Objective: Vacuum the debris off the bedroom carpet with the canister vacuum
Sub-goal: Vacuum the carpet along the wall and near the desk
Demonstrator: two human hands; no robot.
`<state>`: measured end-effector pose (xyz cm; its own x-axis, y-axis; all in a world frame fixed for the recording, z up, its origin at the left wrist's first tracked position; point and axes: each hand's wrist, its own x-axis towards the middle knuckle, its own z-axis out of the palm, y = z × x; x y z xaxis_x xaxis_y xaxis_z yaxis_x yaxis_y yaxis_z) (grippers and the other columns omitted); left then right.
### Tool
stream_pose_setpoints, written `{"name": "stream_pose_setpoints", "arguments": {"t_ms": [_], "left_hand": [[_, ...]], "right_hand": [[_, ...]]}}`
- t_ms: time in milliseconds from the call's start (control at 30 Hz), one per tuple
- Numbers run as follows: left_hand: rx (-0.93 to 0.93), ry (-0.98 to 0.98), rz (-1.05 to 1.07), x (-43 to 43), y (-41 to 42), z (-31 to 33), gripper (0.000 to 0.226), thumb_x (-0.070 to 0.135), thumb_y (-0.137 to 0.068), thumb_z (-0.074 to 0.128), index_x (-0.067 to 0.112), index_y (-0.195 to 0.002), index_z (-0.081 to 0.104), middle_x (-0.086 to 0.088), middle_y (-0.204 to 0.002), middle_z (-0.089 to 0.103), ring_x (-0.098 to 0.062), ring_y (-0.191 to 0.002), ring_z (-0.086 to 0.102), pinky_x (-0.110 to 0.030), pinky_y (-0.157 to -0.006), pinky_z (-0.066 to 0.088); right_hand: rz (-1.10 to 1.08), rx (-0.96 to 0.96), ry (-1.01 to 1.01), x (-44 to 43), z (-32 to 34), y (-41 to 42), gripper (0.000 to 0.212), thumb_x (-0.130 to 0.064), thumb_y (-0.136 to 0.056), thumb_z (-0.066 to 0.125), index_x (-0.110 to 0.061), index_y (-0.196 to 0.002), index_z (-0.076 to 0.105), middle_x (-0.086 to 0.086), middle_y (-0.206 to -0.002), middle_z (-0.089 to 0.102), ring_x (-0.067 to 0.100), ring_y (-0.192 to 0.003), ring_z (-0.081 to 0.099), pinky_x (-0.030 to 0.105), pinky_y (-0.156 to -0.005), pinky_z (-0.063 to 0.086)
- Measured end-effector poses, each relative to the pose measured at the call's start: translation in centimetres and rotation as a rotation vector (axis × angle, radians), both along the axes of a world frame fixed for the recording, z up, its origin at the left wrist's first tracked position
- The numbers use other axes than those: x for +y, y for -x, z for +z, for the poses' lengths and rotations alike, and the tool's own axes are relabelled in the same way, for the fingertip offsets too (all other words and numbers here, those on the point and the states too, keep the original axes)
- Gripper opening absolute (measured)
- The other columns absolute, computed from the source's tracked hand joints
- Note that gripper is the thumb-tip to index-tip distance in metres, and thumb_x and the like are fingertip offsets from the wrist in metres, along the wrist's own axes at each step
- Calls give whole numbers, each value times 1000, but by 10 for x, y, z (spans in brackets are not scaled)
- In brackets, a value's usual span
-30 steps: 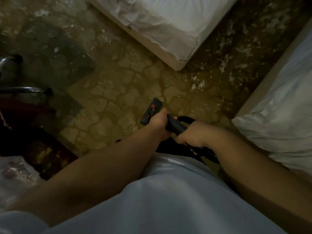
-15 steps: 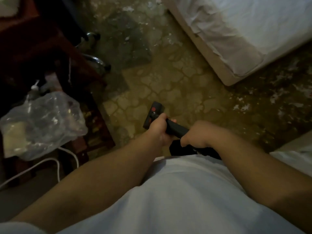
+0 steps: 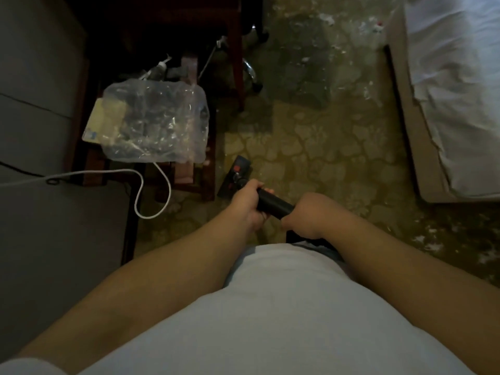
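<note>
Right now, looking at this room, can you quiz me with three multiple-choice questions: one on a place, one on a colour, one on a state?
1. Where is the vacuum's floor head? A) up on a shelf B) on the carpet beside the dark wooden furniture C) hanging on a wall
2. What colour is the looped cable at left? A) red B) white C) green
3. How is the black wand held? A) by both hands B) by one hand alone C) by nobody

1 B: it lies on the carpet by the furniture's foot.
2 B: it shows plainly white.
3 A: the left hand and right hand both curl round it.
</note>
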<state>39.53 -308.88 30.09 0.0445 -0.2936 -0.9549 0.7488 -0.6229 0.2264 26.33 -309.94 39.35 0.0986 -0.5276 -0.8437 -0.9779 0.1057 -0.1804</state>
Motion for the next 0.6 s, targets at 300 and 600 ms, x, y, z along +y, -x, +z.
{"name": "stream_pose_setpoints", "arguments": {"t_ms": [300, 600], "left_hand": [[-23, -28, 209, -101, 19, -2, 7, 13, -96, 61, 8, -100, 58, -6, -80, 58, -17, -73, 59, -37, -61, 54], [-89, -141, 332, -220, 34, -36, 13, 22, -99, 60, 9, -97, 58, -5, -75, 57, -20, -69, 56, -40, -67, 52]], "right_hand": [[208, -49, -61, -131, -27, 18, 29, -41, -88, 77, -20, -85, 57, 6, -85, 71, 21, -73, 71, 28, -59, 54], [453, -72, -170, -279, -63, 13, 33, -40, -91, 75, -17, -81, 53, 5, -83, 60, 19, -68, 59, 28, -57, 44]]}}
